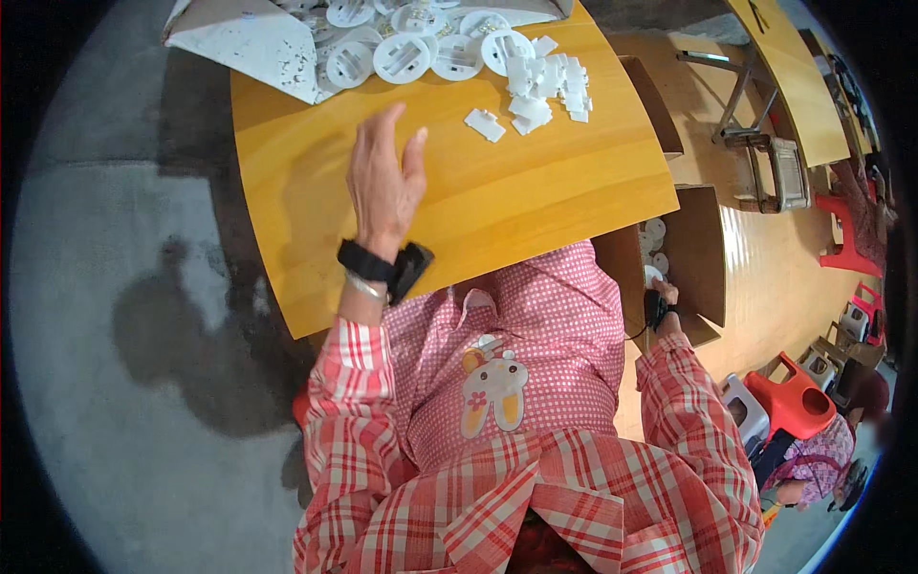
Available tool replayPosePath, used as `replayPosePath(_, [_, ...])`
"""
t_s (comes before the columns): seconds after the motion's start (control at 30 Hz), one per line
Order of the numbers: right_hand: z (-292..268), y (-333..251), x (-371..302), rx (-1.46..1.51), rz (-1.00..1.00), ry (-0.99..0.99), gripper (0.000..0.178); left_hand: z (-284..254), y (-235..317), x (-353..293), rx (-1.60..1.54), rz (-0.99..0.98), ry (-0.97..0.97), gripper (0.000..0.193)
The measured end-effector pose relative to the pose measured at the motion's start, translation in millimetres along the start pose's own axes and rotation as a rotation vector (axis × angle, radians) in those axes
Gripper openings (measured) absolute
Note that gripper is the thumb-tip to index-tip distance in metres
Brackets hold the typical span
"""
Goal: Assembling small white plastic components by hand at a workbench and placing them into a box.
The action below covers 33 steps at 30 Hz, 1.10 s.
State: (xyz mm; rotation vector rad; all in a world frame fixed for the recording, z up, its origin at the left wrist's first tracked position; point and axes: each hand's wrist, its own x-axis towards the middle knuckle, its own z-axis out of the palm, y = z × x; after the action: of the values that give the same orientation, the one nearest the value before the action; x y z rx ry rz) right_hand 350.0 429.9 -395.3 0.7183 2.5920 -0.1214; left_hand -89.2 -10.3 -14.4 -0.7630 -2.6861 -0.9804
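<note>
My left hand hovers over the yellow table, its fingers stretched out and the thumb apart, with nothing in it. Just beyond its fingertips lie white round plastic discs with slotted middles, spilling from a white sack-like container. To the right of them is a heap of small white plastic plates, with one loose plate nearer me. Down at the right, my right hand reaches to an open cardboard box. A white round piece is at its closed fingers; more round pieces lie inside.
Another cardboard box stands beside the table's right edge. Farther right are a second yellow table, a metal-framed stool and red plastic stools. A person sits at the lower right.
</note>
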Motion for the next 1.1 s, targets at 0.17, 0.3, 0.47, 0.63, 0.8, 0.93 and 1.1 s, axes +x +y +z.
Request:
replayPosePath(0.17, [-21,-59,-3,-0.094,-0.091,-0.151,0.032,9,-10,55,0.393,0.243,0.0,0.062])
replayPosePath(0.3, [38,65,-3,-0.289,-0.046,0.0,0.021,48,-26,90,0.314,0.323,-0.049,0.068])
replayPosePath(0.47, [-145,-88,-15,1.47,0.523,0.342,0.025,21,-40,87,0.499,0.281,-0.112,0.054])
replayPosePath(0.63, [-251,-97,-2,1.28,0.337,0.916,0.025,27,-37,83,0.379,0.288,-0.072,0.032])
replayPosePath(0.8, [-384,-215,-9,1.0,0.032,1.083,0.012,5,-32,51,-0.039,-0.039,0.022,0.029])
replayPosePath(0.93, [-424,-296,-7,0.79,-0.495,0.864,0.015,-17,-1,10,-1.28,-0.538,-0.089,0.039])
replayPosePath(1.1, [-423,-369,22,0.418,-0.701,0.875,0.025,-16,-2,-46,-1.521,-0.666,-0.148,0.044])
